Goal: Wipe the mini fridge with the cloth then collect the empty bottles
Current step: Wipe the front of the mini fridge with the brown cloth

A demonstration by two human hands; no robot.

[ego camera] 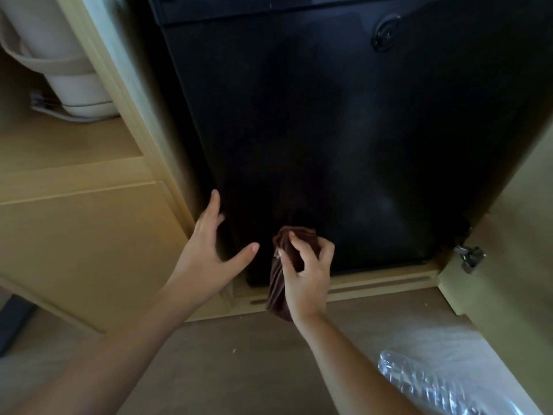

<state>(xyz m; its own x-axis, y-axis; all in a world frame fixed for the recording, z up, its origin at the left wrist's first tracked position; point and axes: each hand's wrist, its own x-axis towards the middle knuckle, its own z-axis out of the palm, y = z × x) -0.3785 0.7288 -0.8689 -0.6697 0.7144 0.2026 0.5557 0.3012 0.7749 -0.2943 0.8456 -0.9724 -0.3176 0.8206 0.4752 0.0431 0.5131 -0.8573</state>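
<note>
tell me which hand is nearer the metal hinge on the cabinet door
Right. The right hand, gripping the brown cloth, is left of the hinge; the left hand is farther left, by the left edge of the mini fridge.

I find nothing I can read from here. The matte black flat door of the mini fridge shows me no legible lettering. The small round black fitting near its top right corner is too dark and blurred for me to tell whether it carries any mark.
</note>
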